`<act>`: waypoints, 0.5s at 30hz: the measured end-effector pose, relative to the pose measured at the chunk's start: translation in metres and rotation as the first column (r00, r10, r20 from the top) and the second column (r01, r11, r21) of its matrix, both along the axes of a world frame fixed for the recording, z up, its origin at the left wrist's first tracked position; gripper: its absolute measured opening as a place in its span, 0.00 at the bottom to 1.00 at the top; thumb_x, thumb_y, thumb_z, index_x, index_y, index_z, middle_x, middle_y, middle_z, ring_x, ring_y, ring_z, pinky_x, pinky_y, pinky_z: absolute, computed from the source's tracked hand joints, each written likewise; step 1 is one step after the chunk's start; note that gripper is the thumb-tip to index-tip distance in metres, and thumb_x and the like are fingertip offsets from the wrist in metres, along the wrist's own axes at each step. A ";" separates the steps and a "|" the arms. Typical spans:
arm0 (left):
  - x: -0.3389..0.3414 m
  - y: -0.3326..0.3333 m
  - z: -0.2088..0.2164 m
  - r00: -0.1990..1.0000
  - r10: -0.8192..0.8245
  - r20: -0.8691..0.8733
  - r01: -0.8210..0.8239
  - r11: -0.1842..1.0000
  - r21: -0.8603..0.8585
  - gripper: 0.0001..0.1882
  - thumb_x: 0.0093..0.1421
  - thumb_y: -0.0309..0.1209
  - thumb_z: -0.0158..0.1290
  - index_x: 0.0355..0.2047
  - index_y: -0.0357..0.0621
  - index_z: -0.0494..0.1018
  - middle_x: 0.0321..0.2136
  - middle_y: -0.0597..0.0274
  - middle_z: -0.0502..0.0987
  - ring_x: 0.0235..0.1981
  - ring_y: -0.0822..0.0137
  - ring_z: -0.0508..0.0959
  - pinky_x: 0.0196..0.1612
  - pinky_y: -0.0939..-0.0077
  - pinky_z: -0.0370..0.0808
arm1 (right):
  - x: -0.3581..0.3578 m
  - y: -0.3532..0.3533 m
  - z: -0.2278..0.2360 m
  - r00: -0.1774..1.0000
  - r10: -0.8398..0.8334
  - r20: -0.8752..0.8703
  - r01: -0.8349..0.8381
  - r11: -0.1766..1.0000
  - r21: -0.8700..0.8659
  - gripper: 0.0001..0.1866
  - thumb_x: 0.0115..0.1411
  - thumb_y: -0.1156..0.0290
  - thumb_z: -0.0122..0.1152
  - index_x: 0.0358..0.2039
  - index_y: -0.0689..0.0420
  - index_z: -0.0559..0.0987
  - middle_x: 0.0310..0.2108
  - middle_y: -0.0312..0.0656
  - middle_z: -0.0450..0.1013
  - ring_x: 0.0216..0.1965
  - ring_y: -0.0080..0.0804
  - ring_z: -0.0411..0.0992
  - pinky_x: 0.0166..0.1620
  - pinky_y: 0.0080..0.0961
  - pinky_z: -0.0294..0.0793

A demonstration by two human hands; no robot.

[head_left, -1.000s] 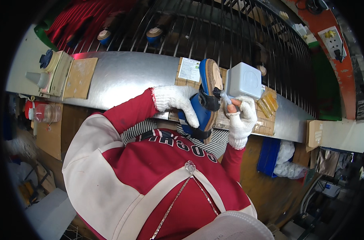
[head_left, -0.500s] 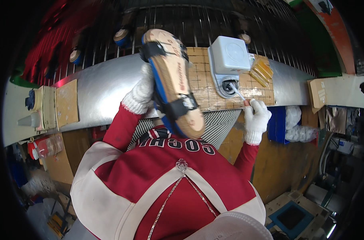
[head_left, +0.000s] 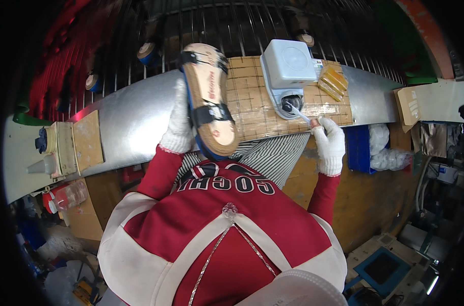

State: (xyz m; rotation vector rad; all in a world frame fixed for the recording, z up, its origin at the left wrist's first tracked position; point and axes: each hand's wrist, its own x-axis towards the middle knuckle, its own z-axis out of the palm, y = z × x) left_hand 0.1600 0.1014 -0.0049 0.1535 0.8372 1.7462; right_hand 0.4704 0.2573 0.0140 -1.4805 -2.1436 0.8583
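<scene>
My left hand (head_left: 177, 122), in a white knit glove, grips a sandal (head_left: 211, 86) by its left side. The sandal has a beige printed face, black straps across it and blue along its edge; it stands heel toward my chest. My left fingers are partly hidden behind it. My right hand (head_left: 329, 145), gloved with the thumb tip bare, pinches a thin white stick-like handle (head_left: 304, 117). The handle's far end reaches into the dark round opening of a white dispenser (head_left: 291, 66), so its tip cannot be made out.
Tape-covered cardboard (head_left: 247, 109) lies on the metal ledge (head_left: 125, 109) under the dispenser. Amber blocks (head_left: 333, 82) sit right of it. Beyond runs a rack of metal rods with more shoes (head_left: 147, 52), lit red at left. A blue bin (head_left: 358, 148) with plastic bags hangs below right.
The sandal has swung more upright and shifted slightly left, its heel end moving left and up. My right hand still holds the handle in the dispenser opening, slightly lowered.
</scene>
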 end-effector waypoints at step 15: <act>0.017 -0.006 0.014 0.859 -0.105 -0.502 0.140 0.990 0.032 0.45 0.60 0.53 0.61 0.64 0.27 0.62 0.55 0.51 0.74 0.55 0.67 0.73 0.60 0.74 0.69 | -0.105 -0.049 0.028 0.865 0.227 -0.448 -0.071 0.939 0.338 0.09 0.54 0.70 0.73 0.34 0.60 0.86 0.33 0.40 0.76 0.35 0.33 0.72 0.42 0.27 0.69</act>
